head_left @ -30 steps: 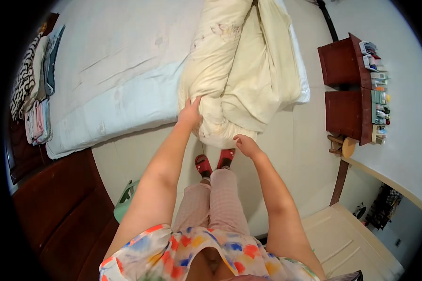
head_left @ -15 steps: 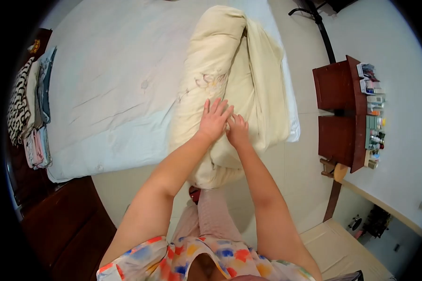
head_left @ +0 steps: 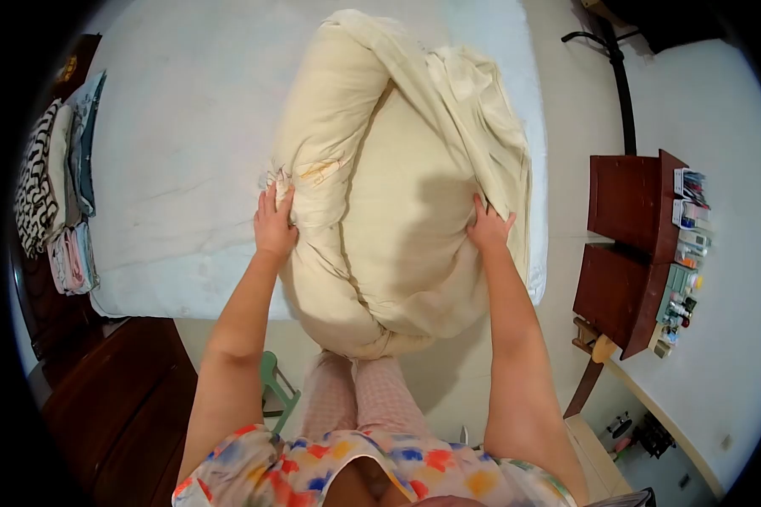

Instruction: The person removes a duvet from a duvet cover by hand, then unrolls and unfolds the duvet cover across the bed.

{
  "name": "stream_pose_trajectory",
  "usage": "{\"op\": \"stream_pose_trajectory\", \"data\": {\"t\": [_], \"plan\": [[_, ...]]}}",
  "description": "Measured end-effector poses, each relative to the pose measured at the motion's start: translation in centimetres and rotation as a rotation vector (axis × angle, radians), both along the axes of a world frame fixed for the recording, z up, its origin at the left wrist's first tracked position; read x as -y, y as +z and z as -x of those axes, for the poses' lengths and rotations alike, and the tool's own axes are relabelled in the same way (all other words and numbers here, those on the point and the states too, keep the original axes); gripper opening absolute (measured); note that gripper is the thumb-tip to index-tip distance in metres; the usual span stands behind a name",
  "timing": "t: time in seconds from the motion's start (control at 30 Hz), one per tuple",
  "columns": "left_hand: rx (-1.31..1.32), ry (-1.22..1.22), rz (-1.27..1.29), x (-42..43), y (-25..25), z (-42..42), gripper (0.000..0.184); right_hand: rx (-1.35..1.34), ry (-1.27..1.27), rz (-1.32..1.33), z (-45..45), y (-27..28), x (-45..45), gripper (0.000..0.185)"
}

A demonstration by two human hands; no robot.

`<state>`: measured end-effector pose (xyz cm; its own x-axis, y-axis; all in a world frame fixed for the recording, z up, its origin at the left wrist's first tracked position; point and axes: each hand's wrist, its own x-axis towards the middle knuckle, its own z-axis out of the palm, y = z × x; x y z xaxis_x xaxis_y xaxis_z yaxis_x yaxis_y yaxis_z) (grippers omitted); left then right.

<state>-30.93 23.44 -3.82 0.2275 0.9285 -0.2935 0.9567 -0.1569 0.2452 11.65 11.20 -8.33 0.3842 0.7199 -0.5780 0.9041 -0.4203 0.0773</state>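
Note:
A thick cream quilt (head_left: 406, 203) with a small embroidered patch lies folded and bunched at the near edge of the bed, its front hanging over. My left hand (head_left: 275, 230) grips the quilt's left side, where the fabric puckers by the fingertips. Across from it, my right hand (head_left: 489, 228) holds the right part, beside a loose folded flap. A deep crease runs between the rolled left side and the flatter middle. Parts of both hands' grip are hidden by the cloth.
Under the quilt is a bed with a pale blue sheet (head_left: 177, 186). Folded clothes (head_left: 59, 186) are stacked at its left, above dark wooden furniture (head_left: 118, 406). A green stool (head_left: 275, 389) stands below. To the right are red-brown cabinets (head_left: 621, 207) with bottles and a black stand (head_left: 621, 93).
My hands have moved apart, the left to the left and the right to the right. The quilt has spread wider and shifted left, showing more of its middle.

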Motion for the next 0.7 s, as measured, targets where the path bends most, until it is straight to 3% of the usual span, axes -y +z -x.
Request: {"op": "stream_pose_trajectory", "data": {"t": [0.07, 0.17, 0.23, 0.33, 0.47, 0.53, 0.7], "plan": [[-0.081, 0.011, 0.065, -1.4, 0.8, -1.3, 0.072, -0.011, 0.010, 0.005, 0.4, 1.0, -1.5, 0.079], [0.388, 0.016, -0.284, -4.0, -2.2, -3.7, 0.073, -0.048, 0.065, -0.096, 1.4, 1.8, -4.0, 0.062], [0.453, -0.010, -0.302, -5.7, 1.3, -8.7, 0.078, -0.096, 0.129, -0.197, 1.8, 2.3, -6.6, 0.048], [-0.001, -0.066, -0.055, -7.8, 5.4, -14.2, 0.093, -0.106, 0.244, -0.351, 3.3, 4.1, -11.6, 0.031], [-0.138, 0.027, 0.332, -11.9, 2.3, -14.1, 0.111, -0.115, 0.484, -0.606, 6.5, 5.5, -17.6, 0.032], [-0.176, 0.038, 0.434, -13.9, 0.9, -13.7, 0.110, -0.129, 0.600, -0.733, 8.0, 5.1, -20.8, 0.035], [-0.172, 0.010, 0.517, -16.1, -2.1, -13.1, 0.110, -0.068, 0.886, -0.566, 9.4, 4.1, -28.4, 0.036]]}}
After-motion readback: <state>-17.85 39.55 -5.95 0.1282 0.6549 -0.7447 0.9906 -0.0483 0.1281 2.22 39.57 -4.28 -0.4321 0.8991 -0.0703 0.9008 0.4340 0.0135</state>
